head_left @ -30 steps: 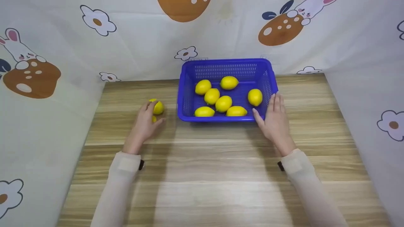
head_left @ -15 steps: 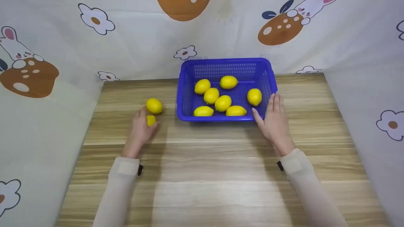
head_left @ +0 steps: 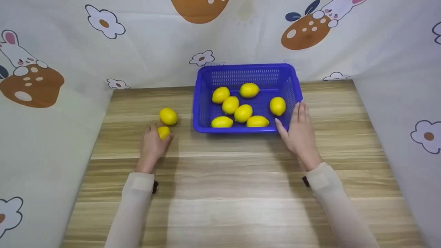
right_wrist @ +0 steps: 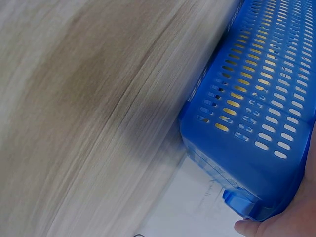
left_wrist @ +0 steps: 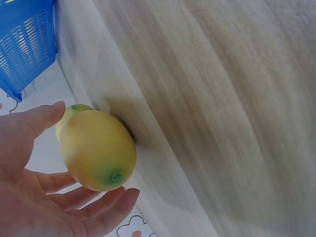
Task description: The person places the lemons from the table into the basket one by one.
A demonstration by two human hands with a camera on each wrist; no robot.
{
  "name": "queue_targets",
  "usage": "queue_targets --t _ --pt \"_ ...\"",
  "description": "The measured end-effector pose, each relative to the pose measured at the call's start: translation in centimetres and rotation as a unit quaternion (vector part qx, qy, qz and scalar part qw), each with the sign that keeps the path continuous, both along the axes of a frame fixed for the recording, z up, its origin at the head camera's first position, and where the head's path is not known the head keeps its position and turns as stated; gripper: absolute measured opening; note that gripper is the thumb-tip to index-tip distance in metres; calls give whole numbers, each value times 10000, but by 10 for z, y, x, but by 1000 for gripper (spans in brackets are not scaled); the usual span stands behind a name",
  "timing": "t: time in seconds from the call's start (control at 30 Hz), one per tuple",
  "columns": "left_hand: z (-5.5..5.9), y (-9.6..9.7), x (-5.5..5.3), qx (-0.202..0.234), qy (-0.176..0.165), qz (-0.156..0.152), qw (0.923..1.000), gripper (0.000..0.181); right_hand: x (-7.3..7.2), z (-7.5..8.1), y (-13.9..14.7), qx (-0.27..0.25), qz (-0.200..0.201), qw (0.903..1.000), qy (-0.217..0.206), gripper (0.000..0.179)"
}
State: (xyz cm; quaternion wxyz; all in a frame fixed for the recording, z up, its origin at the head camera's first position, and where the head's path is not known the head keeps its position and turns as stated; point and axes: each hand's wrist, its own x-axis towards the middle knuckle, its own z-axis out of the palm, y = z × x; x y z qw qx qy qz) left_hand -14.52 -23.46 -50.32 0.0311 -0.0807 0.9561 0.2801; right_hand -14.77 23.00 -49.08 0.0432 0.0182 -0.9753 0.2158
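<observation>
My left hand [head_left: 152, 144] is around a yellow lemon [head_left: 163, 132] on the table, left of the basket. In the left wrist view, the thumb is on one side of this lemon [left_wrist: 98, 150] and the fingers are along the other. Just beyond it lies a second lemon [head_left: 168, 116], mostly hidden in that wrist view. My right hand [head_left: 300, 132] rests with straight fingers against the front right corner of a blue plastic basket [head_left: 248, 130]. Several lemons [head_left: 243, 113] lie spread inside the basket.
The wood-grain table [head_left: 224, 193] runs under everything. Behind the basket hangs a pale patterned cloth [head_left: 155, 44], which also covers both sides. The basket stands at the table's back edge, close to the cloth.
My left hand has drawn back from the farther lemon and come down around the nearer one, uncovering the farther one. The right hand and the basket have stayed in place.
</observation>
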Motion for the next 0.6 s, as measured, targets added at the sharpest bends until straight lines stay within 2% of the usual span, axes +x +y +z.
queue_targets --t 0.3,0.47,0.6 --pt "-4 2 -1 -260 -122 51 9996 74 1 -1 0 -140 -22 9999 32 95" --pt "-10 0 0 -116 -166 1 9998 76 1 0 0 -123 -15 9999 40 96" --pt "-10 0 -1 51 -111 -89 9999 70 1 0 1 -80 -34 9999 51 97"
